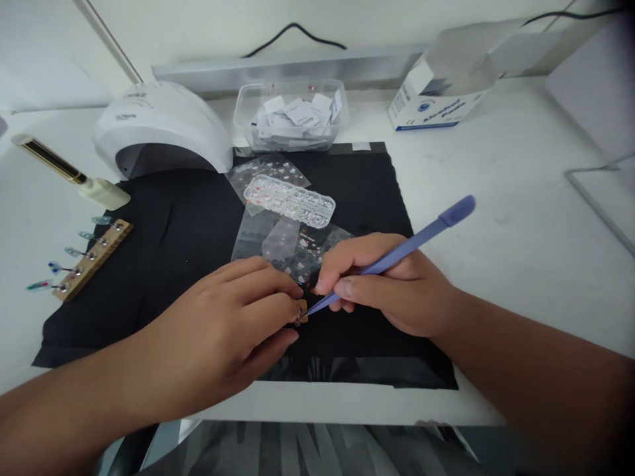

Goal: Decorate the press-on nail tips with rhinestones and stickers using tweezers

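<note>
My right hand is closed around purple tweezers, whose thin tips point down and left. The tips reach a small tan block with a tiny shiny metallic bit on it. My left hand is closed on this block, and its fingers hide most of it. Just beyond the hands, clear sticker sheets with small white and red prints lie on a black cloth. Partly on the sheets rests a clear compartment case with small decorations inside.
At the left stand a wooden rack bearing several nail tips, a cream bottle with a long cap and a white nail lamp. A clear tub of packets and an alcohol pads box are at the back of the white table.
</note>
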The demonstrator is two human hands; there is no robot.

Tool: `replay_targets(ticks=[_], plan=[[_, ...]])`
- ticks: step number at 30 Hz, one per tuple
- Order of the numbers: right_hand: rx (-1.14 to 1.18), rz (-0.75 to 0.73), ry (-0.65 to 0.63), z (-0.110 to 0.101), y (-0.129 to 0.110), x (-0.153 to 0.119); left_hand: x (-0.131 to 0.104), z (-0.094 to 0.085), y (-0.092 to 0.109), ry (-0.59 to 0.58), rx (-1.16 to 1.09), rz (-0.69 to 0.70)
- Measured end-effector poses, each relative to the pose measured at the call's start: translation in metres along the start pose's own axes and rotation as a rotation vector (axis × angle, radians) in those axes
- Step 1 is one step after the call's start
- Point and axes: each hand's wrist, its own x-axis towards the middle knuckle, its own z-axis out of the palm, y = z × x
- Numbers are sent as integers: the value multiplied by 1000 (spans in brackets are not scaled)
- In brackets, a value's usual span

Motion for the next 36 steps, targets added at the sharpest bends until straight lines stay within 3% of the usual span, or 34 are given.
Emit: replay_targets(ticks=[36], plan=[[19, 24, 9, 0, -1, 1, 0, 4, 0, 35, 50, 84]])
